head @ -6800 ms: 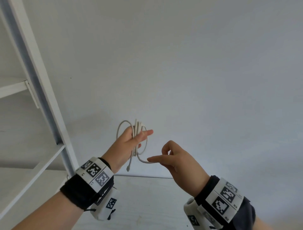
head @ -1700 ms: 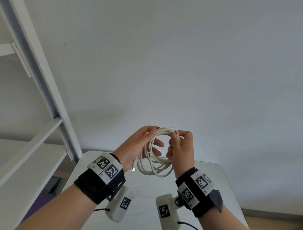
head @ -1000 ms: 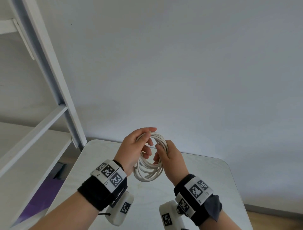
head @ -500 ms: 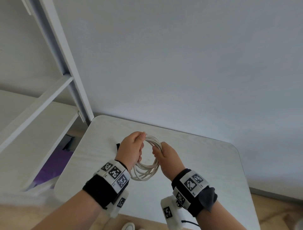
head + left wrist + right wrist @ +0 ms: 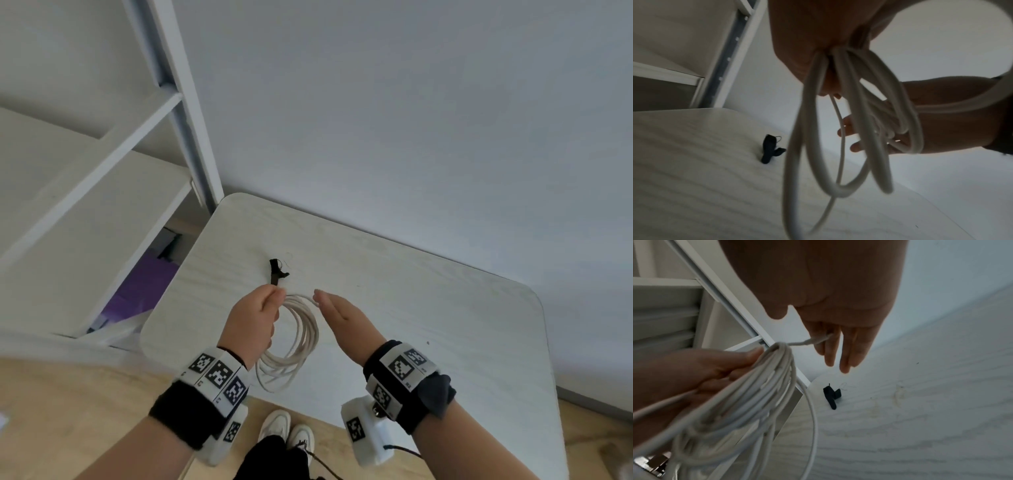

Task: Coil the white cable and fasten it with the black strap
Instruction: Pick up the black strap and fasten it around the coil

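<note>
The white cable (image 5: 301,342) hangs in several loops from your left hand (image 5: 251,325), above the near edge of the white table (image 5: 445,318), and the loops droop toward six o'clock from your grip. At nine o'clock from the table stands a white shelf unit (image 5: 102,178), with something purple (image 5: 144,287) low beside it. Your left hand has its fingers and thumb curled round the top of the bundle, gathering the strands together; in the left wrist view the loops (image 5: 849,129) fan out below the fist. At twelve o'clock from that hand the black strap (image 5: 275,272) lies loose on the tabletop, just beyond your fingertips, touching neither hand. At three o'clock from the coil your right hand (image 5: 342,318) is held flat with its fingers straight and together. One thin end of the cable (image 5: 813,341) crosses those fingers (image 5: 846,353) in the right wrist view, but you cannot tell whether they pinch it.
</note>
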A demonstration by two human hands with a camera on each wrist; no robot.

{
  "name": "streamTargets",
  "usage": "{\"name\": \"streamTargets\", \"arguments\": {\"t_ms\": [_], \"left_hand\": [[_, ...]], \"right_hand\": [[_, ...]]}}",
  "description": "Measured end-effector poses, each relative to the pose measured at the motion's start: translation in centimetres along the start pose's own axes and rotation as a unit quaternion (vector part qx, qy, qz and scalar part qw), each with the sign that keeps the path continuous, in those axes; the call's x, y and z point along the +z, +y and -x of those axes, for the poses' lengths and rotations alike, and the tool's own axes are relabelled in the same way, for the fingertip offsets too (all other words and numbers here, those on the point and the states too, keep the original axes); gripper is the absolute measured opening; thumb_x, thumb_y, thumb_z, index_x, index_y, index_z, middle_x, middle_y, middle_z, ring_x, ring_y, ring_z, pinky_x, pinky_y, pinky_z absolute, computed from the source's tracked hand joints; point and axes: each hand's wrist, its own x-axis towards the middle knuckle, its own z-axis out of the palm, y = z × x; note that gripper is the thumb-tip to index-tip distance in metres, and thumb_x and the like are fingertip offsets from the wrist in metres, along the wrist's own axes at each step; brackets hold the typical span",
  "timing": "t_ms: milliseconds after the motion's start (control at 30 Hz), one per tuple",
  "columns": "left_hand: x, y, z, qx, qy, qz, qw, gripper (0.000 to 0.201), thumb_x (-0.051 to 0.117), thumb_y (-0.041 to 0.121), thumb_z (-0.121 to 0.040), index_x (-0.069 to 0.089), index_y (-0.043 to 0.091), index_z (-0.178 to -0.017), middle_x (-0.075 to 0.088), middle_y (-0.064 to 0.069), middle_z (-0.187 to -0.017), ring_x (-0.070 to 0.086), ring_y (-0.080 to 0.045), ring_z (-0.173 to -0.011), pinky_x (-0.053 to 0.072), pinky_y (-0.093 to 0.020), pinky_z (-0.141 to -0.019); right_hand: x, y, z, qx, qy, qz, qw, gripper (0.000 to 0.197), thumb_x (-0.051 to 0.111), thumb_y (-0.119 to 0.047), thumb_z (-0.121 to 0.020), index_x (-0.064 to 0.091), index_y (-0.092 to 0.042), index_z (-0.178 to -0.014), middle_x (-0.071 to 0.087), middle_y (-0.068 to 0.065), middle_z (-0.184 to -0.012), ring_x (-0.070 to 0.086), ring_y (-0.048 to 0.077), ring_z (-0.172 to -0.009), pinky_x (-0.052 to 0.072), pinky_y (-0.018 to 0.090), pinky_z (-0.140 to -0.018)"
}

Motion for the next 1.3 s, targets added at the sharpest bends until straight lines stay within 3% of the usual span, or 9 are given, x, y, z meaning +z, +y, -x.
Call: {"name": "streamTargets", "arguments": {"t_ms": [67,133,267,433,600,700,833,1067,1300], "left_hand": [[-0.7,-0.8,0.2,-0.001,0.005,-0.003,1.0,0.03,0.043,0.027,-0.097,0.05,0.01,-0.073,0.036,0.004,-0.054,0.025,-0.009,-0.039,0.022,-0.021,-0.037],[-1.4,-1.5,0.4,-0.007,0.011,0.001,1.0,0.029,0.044,0.027,-0.097,0.051,0.013,-0.072,0.036,0.006,-0.052,0.025,-0.009,-0.039,0.021,-0.021,-0.037],[-2.8,-2.7,0.8,-0.03,0.027,0.033,0.999,0.031,0.044,0.026,-0.097,0.049,0.019,-0.067,0.036,0.009,-0.045,0.024,-0.008,-0.038,0.02,-0.02,-0.038],[-4.2,-3.9,0.8,-0.064,0.056,0.065,0.994,0.033,0.044,0.024,-0.097,0.049,0.021,-0.065,0.037,0.01,-0.044,0.025,-0.006,-0.037,0.021,-0.018,-0.036],[-4.9,-4.7,0.7,-0.094,0.072,0.086,0.989,0.034,0.044,0.023,-0.097,0.05,0.022,-0.064,0.037,0.01,-0.046,0.026,-0.005,-0.037,0.021,-0.018,-0.036],[-5.0,-4.7,0.9,-0.102,0.073,0.092,0.988,0.031,0.044,0.022,-0.097,0.05,0.02,-0.066,0.036,0.01,-0.047,0.025,-0.005,-0.037,0.021,-0.018,-0.035],[-5.1,-4.5,0.8,-0.108,0.073,0.092,0.987,0.031,0.044,0.023,-0.097,0.052,0.021,-0.067,0.037,0.01,-0.045,0.025,-0.005,-0.037,0.021,-0.019,-0.035],[-4.9,-3.5,0.5,-0.11,0.057,0.116,0.986,0.03,0.043,0.022,-0.097,0.049,0.017,-0.069,0.032,0.008,-0.049,0.022,-0.006,-0.038,0.016,-0.019,-0.037],[-3.6,0.3,0.3,-0.061,-0.011,0.157,0.986,0.022,0.042,0.025,-0.097,0.046,0.011,-0.08,0.03,0.002,-0.056,0.02,-0.009,-0.042,0.015,-0.021,-0.038]], "right_hand": [[0.3,0.1,-0.9,0.02,0.013,-0.039,0.999,0.051,0.023,-0.035,-0.099,0.046,0.002,-0.126,0.05,0.018,-0.135,0.048,0.031,-0.122,0.033,0.028,-0.102],[0.7,0.4,-2.1,0.048,0.039,-0.089,0.994,0.053,0.021,-0.043,-0.097,0.041,-0.014,-0.136,0.043,0.005,-0.144,0.041,0.021,-0.131,0.028,0.038,-0.113],[0.8,1.8,-5.4,0.094,0.086,-0.15,0.98,0.05,0.02,-0.04,-0.098,0.042,-0.015,-0.135,0.044,0.004,-0.143,0.041,0.021,-0.13,0.028,0.043,-0.114],[1.8,3.2,-10.1,0.062,0.005,0.026,0.998,0.036,0.032,-0.021,-0.098,0.053,-0.013,-0.126,0.048,0.009,-0.138,0.044,0.022,-0.127,0.031,0.03,-0.106],[3.9,3.3,-13.1,0.004,-0.026,0.147,0.989,0.027,0.045,-0.024,-0.093,0.066,-0.023,-0.11,0.046,0.004,-0.136,0.04,0.026,-0.125,0.029,0.034,-0.107],[4.6,2.7,-13.7,-0.002,-0.088,0.252,0.964,0.03,0.042,-0.032,-0.094,0.06,-0.031,-0.118,0.037,-0.002,-0.145,0.032,0.028,-0.13,0.028,0.041,-0.108],[5.1,3.0,-14.1,0.033,-0.133,0.317,0.939,0.039,0.04,-0.032,-0.094,0.046,-0.024,-0.132,0.029,-0.005,-0.151,0.031,0.029,-0.131,0.028,0.043,-0.107],[2.8,2.4,-12.0,0.004,0.087,0.051,0.995,0.018,0.059,-0.015,-0.087,0.069,-0.016,-0.101,0.065,0.003,-0.11,0.058,0.017,-0.102,0.041,0.024,-0.09],[-0.6,0.4,-7.2,0.009,0.137,-0.251,0.958,0.033,0.058,0.008,-0.079,0.063,-0.018,-0.099,0.072,0.005,-0.093,0.068,0.019,-0.09,0.054,0.029,-0.084]]}}
